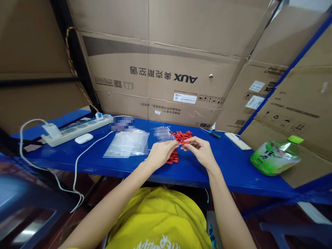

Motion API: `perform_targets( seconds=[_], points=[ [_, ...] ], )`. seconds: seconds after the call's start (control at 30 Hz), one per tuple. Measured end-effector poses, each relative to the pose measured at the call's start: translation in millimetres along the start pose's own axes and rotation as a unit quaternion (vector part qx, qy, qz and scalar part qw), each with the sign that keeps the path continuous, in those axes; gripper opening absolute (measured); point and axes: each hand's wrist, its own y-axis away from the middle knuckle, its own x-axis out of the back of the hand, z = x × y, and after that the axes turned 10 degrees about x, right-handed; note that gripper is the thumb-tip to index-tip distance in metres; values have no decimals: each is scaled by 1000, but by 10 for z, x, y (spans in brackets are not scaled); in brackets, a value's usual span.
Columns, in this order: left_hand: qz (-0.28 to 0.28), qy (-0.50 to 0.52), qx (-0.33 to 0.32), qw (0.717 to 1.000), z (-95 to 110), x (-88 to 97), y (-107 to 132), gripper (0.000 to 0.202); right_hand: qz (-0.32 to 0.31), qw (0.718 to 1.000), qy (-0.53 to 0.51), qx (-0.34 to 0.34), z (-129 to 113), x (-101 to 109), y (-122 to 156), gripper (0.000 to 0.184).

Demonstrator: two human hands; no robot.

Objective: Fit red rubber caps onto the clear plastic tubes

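Observation:
A pile of small red plastic pieces [182, 136] lies on the blue table [228, 166], with a few more just below my fingers. My left hand [161, 152] is closed in a pinch at the pile's near left edge. My right hand [199, 149] is pinched too, holding a red piece [185, 142] between its fingertips. The two hands almost touch over the pile. A bundle of thin clear tubes [162, 133] lies just beyond my left hand.
Clear plastic bags [127, 142] lie left of the hands. A white power strip [75, 129], a charger with its cable and a white earbud case [83, 138] sit at far left. A green bottle [276, 156] lies on its side at right, with a white remote [237, 141] and a green screwdriver [214, 134] nearby. Cardboard boxes [166, 76] wall the back.

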Motion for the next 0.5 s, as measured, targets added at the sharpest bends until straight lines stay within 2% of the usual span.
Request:
perform_targets(
  seconds=[0.5],
  points=[
    [0,22,-28,999,-34,-13,20,32,9,999,-24,-21,28,-31,21,33]
  ],
)
